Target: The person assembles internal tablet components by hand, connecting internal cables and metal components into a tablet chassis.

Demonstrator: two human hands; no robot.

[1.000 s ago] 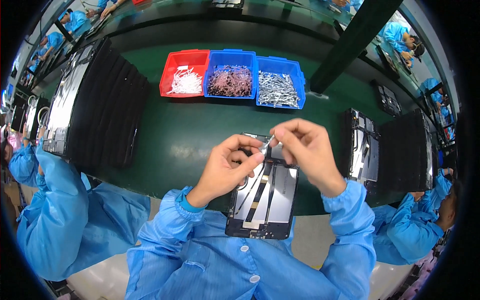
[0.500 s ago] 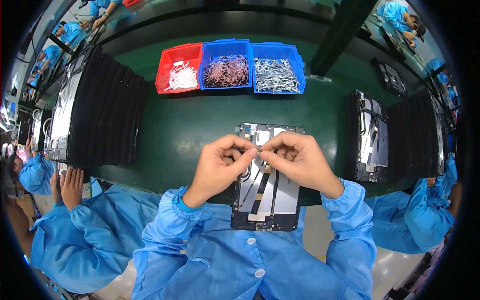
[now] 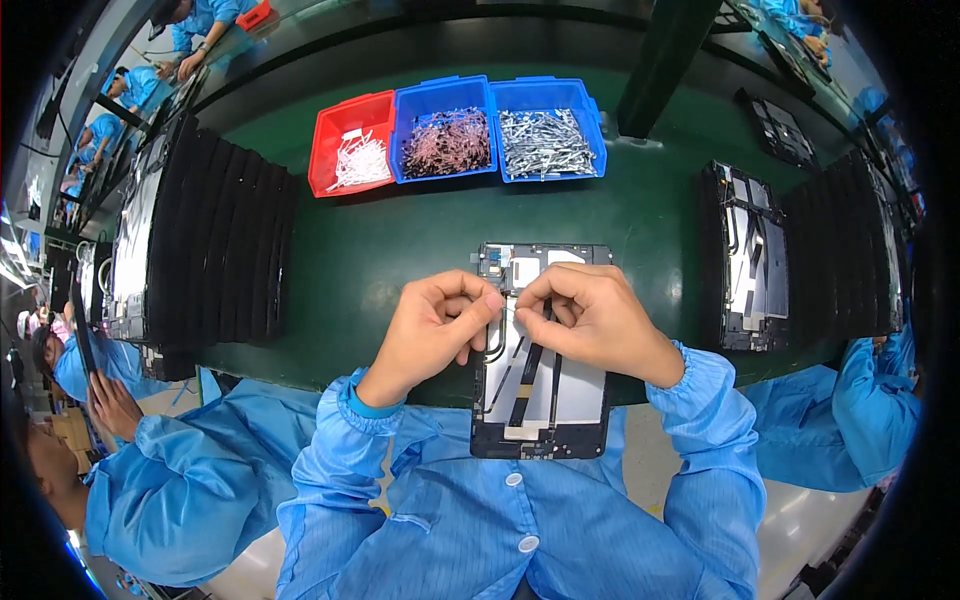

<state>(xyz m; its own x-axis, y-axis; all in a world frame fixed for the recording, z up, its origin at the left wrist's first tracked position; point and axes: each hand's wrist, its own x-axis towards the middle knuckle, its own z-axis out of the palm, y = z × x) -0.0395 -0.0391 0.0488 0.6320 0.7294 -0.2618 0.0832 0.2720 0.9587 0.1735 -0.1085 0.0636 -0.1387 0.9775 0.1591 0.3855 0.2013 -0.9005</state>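
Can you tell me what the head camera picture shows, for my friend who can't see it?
A person's left hand and right hand meet, fingertips together, over an opened tablet panel on a green table. Behind sit one red bin and two blue bins of small parts.

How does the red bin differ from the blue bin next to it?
The red bin holds white pieces; the middle blue bin holds dark, pinkish pieces. The red bin sits left of the blue bin and looks slightly smaller. Both are open plastic trays touching side by side on the green table.
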